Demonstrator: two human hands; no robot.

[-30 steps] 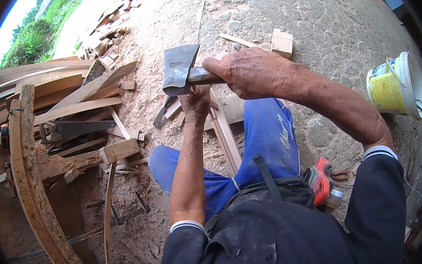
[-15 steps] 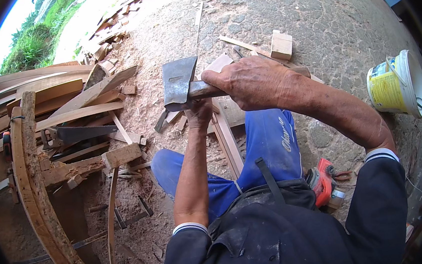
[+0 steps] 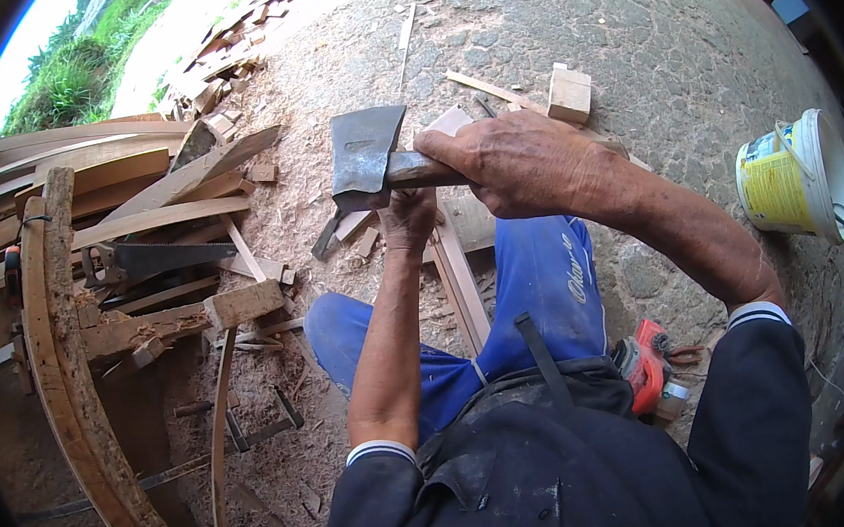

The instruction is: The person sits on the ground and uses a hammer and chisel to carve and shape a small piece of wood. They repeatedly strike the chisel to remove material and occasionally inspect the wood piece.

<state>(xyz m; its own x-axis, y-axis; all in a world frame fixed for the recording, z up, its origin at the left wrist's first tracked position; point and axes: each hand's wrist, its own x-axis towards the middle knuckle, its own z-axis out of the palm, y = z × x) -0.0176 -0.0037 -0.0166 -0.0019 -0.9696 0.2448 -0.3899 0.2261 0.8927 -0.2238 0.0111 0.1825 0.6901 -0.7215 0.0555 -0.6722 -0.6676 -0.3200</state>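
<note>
My right hand (image 3: 523,159) is closed around the wooden handle of a hatchet (image 3: 368,153), whose broad grey steel head points to the left. Just beneath the head, my left hand (image 3: 408,222) is closed, its fingers mostly covered by the hatchet; what it grips cannot be made out. A dark flat blade (image 3: 327,235) shows to the left of that hand, beside small wood offcuts. Between my knees, long wooden strips (image 3: 459,280) run toward me from a thick piece of wood (image 3: 469,223) past my hands.
Curved planks (image 3: 103,176) are piled at the left, with a handsaw (image 3: 166,259) lying on them. A long curved beam (image 3: 48,346) stands nearer. A squared wood block (image 3: 569,96) sits ahead, a white bucket (image 3: 786,181) at the right, and a red power tool (image 3: 649,369) by my right hip.
The hatchet and both hands appear slightly farther right in the view, partly along with a small shift of the whole scene. Both hands keep their grips.
</note>
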